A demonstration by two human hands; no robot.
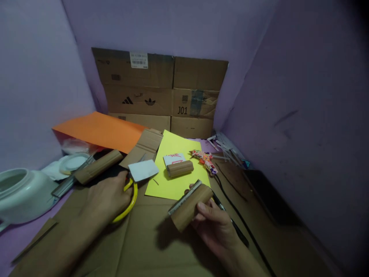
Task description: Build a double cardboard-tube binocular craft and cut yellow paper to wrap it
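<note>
My right hand point(215, 223) grips a rolled piece of brown cardboard point(188, 209), thumb on its near face. A pale printed strip runs along the roll's upper left edge. My left hand point(111, 196) is closed at the yellow-handled scissors point(134, 202), with some fingers hidden from view. The scissors' blade tip shows behind a small white card point(143, 170). Between and beyond my hands, a smaller cardboard roll point(180, 169) lies on a yellow sheet point(164, 188), in front of a white card with red print point(174, 157).
A floral-patterned glue gun point(203, 157) with a black cord lies behind my right hand. At the right is a dark flat panel point(271, 196). A white pot point(25, 196), another cardboard roll point(99, 166) and an orange sheet point(106, 129) are leftward. Folded cardboard point(161, 96) stands against the wall.
</note>
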